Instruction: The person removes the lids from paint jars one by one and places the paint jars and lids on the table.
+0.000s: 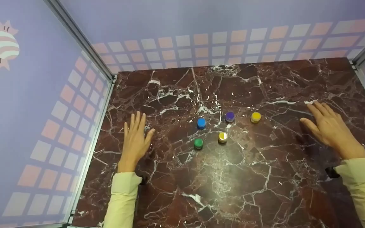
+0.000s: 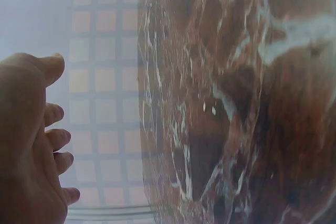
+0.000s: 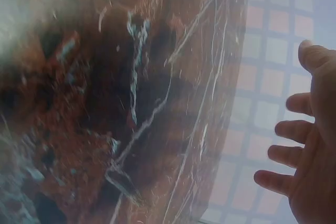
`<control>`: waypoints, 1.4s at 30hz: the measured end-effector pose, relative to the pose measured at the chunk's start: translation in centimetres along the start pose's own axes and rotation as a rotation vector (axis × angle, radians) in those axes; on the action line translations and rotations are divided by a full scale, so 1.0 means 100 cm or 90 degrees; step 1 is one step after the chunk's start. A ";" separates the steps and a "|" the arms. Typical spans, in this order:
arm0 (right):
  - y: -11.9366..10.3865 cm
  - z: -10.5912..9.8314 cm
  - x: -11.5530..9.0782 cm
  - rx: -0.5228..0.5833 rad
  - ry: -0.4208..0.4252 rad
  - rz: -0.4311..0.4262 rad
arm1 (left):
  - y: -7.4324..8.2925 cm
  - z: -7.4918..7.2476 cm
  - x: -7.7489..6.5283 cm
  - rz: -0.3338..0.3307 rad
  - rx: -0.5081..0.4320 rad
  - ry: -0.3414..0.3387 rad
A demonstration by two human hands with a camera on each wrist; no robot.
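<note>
Several small round pots with coloured lids stand grouped mid-table in the head view: a blue one (image 1: 201, 123), a purple one (image 1: 229, 117), a yellow one (image 1: 256, 117), a green one (image 1: 198, 143) and a glossy yellow-and-white one (image 1: 222, 137). Left of them, my left hand (image 1: 135, 139) is over the tabletop, palm down, fingers straight and thumb spread. My right hand (image 1: 331, 129) is on the far side, right of the yellow pot, its fingers extended and holding nothing. Both wrist views show the hands (image 2: 26, 140) with bare, relaxed fingers.
The dark red marble-patterned table (image 1: 233, 190) has white veins. Pale purple panels with pink and white squares enclose it at the back (image 1: 169, 19), left (image 1: 27, 110) and right. Metal rails (image 1: 84, 41) join the panels at the corners.
</note>
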State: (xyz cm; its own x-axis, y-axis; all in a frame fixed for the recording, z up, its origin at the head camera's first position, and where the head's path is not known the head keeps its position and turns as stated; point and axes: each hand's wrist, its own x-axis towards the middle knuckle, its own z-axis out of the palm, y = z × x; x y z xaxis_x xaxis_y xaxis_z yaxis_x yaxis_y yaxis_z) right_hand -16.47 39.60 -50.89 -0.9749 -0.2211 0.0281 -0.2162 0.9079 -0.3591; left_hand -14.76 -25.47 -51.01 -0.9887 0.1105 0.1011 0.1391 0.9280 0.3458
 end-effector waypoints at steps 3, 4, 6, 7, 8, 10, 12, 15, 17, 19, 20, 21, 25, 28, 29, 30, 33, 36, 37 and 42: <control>-0.005 0.002 -0.003 -0.004 0.012 -0.009 | 0.007 0.003 -0.003 0.007 -0.019 0.011; -0.006 0.003 -0.004 -0.004 0.015 -0.013 | 0.009 0.005 -0.005 0.011 -0.024 0.015; -0.009 0.005 -0.006 -0.001 0.021 -0.018 | 0.014 0.007 -0.007 0.019 -0.034 0.021; -0.011 0.005 -0.007 0.003 0.023 -0.021 | 0.017 0.009 -0.008 0.023 -0.037 0.023; -0.013 0.007 -0.009 0.005 0.026 -0.023 | 0.019 0.010 -0.008 0.028 -0.041 0.024; -0.017 0.009 -0.011 0.010 0.036 -0.030 | 0.024 0.013 -0.010 0.034 -0.046 0.025; -0.021 0.011 -0.014 0.012 0.051 -0.041 | 0.029 0.015 -0.011 0.039 -0.053 0.025; -0.027 0.015 -0.017 0.014 0.070 -0.057 | 0.037 0.019 -0.014 0.048 -0.062 0.027; -0.032 0.017 -0.019 0.013 0.082 -0.068 | 0.041 0.021 -0.015 0.062 -0.068 0.035; -0.036 0.020 -0.021 0.012 0.089 -0.077 | 0.046 0.023 -0.017 0.078 -0.072 0.048; -0.038 0.021 -0.022 0.011 0.092 -0.082 | 0.048 0.025 -0.018 0.088 -0.076 0.056; -0.041 0.022 -0.022 0.009 0.094 -0.087 | 0.050 0.026 -0.019 0.099 -0.080 0.065; -0.051 0.027 -0.023 0.005 0.093 -0.115 | 0.059 0.035 -0.021 0.125 -0.099 0.088; -0.058 0.032 -0.024 0.000 0.093 -0.141 | 0.065 0.042 -0.023 0.126 -0.117 0.087; -0.062 0.034 -0.024 -0.002 0.090 -0.146 | 0.067 0.044 -0.023 0.125 -0.125 0.084; -0.065 0.035 -0.024 -0.005 0.087 -0.151 | 0.069 0.046 -0.024 0.124 -0.131 0.079; -0.075 0.041 -0.023 -0.007 0.091 -0.174 | 0.075 0.051 -0.027 0.128 -0.144 0.066; -0.086 0.047 -0.020 -0.008 0.104 -0.202 | 0.081 0.056 -0.028 0.130 -0.157 0.048; -0.088 0.050 -0.019 -0.007 0.113 -0.214 | 0.083 0.058 -0.028 0.130 -0.161 0.039; -0.101 0.059 -0.014 -0.004 0.130 -0.255 | 0.094 0.068 -0.025 0.123 -0.158 -0.005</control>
State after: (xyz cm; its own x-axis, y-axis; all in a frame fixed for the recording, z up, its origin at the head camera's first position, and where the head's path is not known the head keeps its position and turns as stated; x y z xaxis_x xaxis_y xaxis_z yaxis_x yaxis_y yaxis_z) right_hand -12.55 28.62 -52.85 -0.8048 -0.4809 0.3480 -0.5782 0.7676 -0.2764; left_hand -11.33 -14.61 -54.39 -0.9428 0.2799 0.1810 0.3331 0.7746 0.5376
